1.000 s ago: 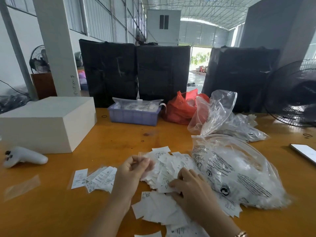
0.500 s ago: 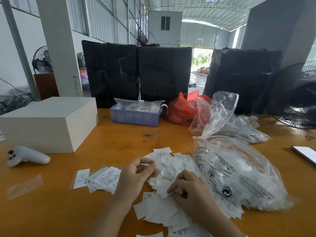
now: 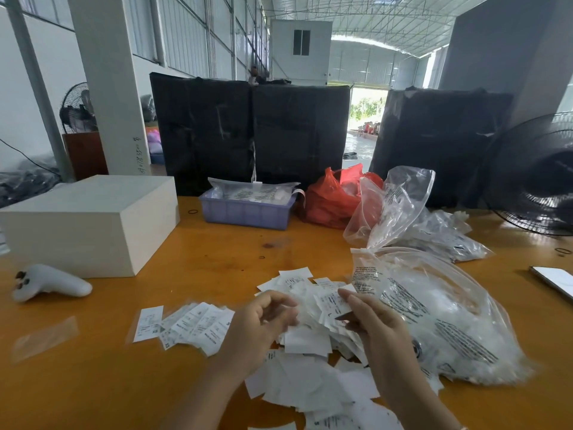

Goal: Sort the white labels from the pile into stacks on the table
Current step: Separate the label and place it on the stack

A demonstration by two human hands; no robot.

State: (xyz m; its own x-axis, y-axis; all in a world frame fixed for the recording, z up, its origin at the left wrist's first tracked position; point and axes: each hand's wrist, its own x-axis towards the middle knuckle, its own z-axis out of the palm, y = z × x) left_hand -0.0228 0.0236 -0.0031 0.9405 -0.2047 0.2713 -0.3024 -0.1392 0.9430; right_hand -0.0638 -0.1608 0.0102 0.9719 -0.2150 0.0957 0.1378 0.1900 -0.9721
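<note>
a label [image 3: 333, 305] is pinched by the right hand [image 3: 376, 325]; the left hand [image 3: 263, 321] is loosely curled, holding nothing clearly seen. the labels are judged thin, light and limp, best taken by an edge.

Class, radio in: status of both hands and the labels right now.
Right hand pinches one label. Left hand curled, grip unclear. Pile remains; plastic bag alongside.

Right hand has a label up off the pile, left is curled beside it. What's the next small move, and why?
Probably pass that label leftward to the fanned stack. The right hand pinches it above the loose pile, printed face showing, while the left hand seems to hold nothing and lies between label and stack.
</note>
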